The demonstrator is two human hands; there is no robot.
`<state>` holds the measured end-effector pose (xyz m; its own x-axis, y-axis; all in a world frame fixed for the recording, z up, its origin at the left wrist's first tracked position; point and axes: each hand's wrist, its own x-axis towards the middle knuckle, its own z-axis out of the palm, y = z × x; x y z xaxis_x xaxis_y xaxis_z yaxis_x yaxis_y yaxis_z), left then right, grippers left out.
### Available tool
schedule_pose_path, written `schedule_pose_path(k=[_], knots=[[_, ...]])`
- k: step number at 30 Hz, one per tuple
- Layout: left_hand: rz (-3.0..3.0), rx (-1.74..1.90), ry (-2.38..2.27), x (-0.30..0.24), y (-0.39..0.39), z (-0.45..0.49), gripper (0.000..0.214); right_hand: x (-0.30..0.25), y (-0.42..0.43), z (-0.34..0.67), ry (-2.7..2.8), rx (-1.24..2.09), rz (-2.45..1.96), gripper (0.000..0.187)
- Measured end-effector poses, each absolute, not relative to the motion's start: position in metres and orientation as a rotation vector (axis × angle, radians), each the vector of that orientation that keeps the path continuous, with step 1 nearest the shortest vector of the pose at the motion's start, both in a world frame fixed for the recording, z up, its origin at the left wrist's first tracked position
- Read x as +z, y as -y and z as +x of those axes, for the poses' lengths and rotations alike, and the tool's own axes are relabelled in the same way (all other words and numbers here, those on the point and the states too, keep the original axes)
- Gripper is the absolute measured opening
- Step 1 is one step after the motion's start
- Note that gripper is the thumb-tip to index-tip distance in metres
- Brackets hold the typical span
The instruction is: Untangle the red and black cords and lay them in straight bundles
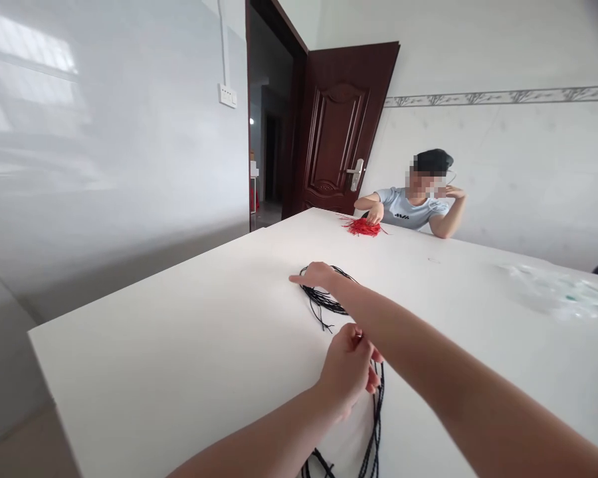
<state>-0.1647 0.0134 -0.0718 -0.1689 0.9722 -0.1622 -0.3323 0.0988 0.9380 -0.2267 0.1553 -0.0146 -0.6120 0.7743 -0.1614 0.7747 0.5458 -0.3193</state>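
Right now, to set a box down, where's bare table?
Free: the table left of the black cords, up to its edge, and between the cords and the red threads. Crowded: left hand, right hand, the plastic at right.

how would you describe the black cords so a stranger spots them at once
Find the near end of the white table. The black cords lie there in a loose loop under the right hand, trailing past the left hand. Unlike the red tuft farther along, they are long and dark.

Head-worn view, forward and down, over left hand [346, 368], right hand [319, 275]
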Motion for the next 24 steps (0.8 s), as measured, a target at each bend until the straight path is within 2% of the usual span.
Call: schedule_pose_path(k=[4,9,17,21,24], knots=[[0.766,1.371,-1.129,-0.070,-0.011,-0.165,0.009,-0.024,-0.157,-0.250,-2.642,-0.641,1.338,0.028],[0.760,1.369,-1.121,-0.070,-0.010,-0.164,0.014,-0.035,-0.167,-0.224,-2.576,-0.817,1.327,0.027],[0.683,1.450,-0.972,-0.062,-0.007,-0.169,0.015,-0.052,-0.177,-0.147,-2.660,-1.388,1.407,0.026],[0.517,1.560,-0.964,-0.063,-0.013,-0.175,0.017,-0.038,-0.180,-0.106,-2.734,-1.691,1.448,0.026],[0.420,1.566,-0.958,-0.060,-0.018,-0.178,0.015,-0.013,-0.171,-0.071,-2.815,-1.815,1.459,0.018]])
